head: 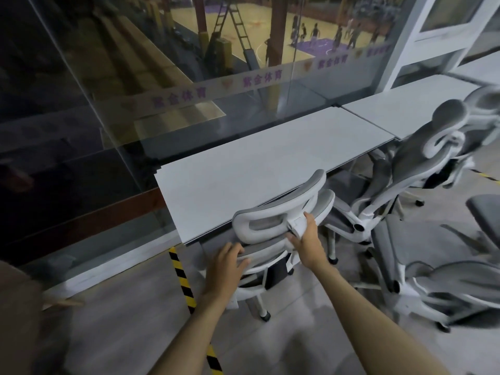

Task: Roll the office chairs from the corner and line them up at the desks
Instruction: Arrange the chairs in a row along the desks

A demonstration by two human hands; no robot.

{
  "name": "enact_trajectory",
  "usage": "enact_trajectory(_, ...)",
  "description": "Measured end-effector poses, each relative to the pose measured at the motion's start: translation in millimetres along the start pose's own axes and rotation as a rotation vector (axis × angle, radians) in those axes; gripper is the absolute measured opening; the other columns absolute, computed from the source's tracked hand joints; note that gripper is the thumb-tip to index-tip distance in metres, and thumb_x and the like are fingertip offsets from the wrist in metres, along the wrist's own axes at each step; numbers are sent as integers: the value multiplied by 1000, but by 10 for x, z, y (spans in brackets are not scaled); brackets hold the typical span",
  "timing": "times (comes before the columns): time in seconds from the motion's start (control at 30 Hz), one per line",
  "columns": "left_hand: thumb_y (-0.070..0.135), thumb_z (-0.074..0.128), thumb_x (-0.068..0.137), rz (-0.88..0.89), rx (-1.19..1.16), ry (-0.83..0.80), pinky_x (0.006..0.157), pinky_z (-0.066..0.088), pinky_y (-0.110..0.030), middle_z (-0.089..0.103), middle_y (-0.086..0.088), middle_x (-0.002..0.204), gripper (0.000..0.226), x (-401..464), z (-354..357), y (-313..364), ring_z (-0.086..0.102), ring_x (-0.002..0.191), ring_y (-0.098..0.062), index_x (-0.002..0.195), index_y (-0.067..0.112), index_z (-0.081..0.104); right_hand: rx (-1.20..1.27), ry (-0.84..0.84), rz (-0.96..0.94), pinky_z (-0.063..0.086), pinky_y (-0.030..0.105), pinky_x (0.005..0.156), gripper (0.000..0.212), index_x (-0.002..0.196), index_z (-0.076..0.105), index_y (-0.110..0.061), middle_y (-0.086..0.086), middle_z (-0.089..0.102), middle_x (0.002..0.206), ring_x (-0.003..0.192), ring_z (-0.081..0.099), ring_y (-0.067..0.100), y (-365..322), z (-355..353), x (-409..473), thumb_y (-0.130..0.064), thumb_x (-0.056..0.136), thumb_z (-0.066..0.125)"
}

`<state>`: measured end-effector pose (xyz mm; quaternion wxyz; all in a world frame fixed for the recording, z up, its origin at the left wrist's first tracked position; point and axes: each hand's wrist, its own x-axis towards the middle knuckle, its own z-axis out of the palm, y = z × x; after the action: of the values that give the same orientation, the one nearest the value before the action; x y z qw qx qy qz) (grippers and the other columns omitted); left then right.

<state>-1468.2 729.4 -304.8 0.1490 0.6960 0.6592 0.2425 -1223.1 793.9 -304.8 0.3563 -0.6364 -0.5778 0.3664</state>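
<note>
Near chair (281,234) stands at front edge of near desk (257,171), headrest over the desk edge. Left hand (224,263) on chair's backrest top, right hand (307,239) on headrest bracket. Second desk (405,106) abuts first on the right. Second chair (400,169) at their junction. More chairs (446,280) right of the near one. Glass wall (135,90) behind desks. Floor tape (184,282) runs below desk's left corner.

White-grey mesh chair (281,234) upright, tucked against near desk (243,182); second chair (411,169) tilted at desk's right end.
</note>
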Motion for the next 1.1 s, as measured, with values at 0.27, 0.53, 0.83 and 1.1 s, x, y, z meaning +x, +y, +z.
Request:
enact_trajectory(0.27, 27, 57, 95, 389, -114, -60, 70, 47, -33, 59, 7, 92, 8, 314, 206, 1063, 56, 87, -16, 89, 22, 58, -154, 13, -5, 22, 29, 119, 75, 157, 26, -31, -13, 26, 161, 149, 21, 3, 230, -811, -418, -46, 95, 67)
enact_trajectory(0.53, 28, 57, 97, 568, -227, -245, 71, 48, -34, 58, 9, 92, 7, 701, 981, 2356, 55, 88, -13, 91, 25, 57, -240, 419, 334, 41, 38, 101, 38, 134, 56, -8, 14, 59, 132, 124, 55, 32, 1024, -2266, -551, -16, 97, 65)
enact_trajectory(0.83, 28, 65, 93, 694, -153, -577, 86, 50, -33, 64, 8, 111, 19, 1112, 2158, 3948, 61, 103, -15, 111, 27, 60, 154, 779, 662, 45, 42, 98, 39, 124, 55, 2, 23, 65, 123, 117, 61, 36, 2071, -3609, -503, -22, 95, 67)
enact_trajectory(1.1, 29, 65, 95, 785, -23, -897, 100, 48, -42, 50, 4, 140, 49, 1293, 2993, 5080, 54, 127, -23, 140, 28, 44, 734, 1187, 714, 58, 58, 90, 90, 137, 37, -20, 9, 57, 133, 112, 64, 32, 2793, -4179, -433, -51, 66, 83)
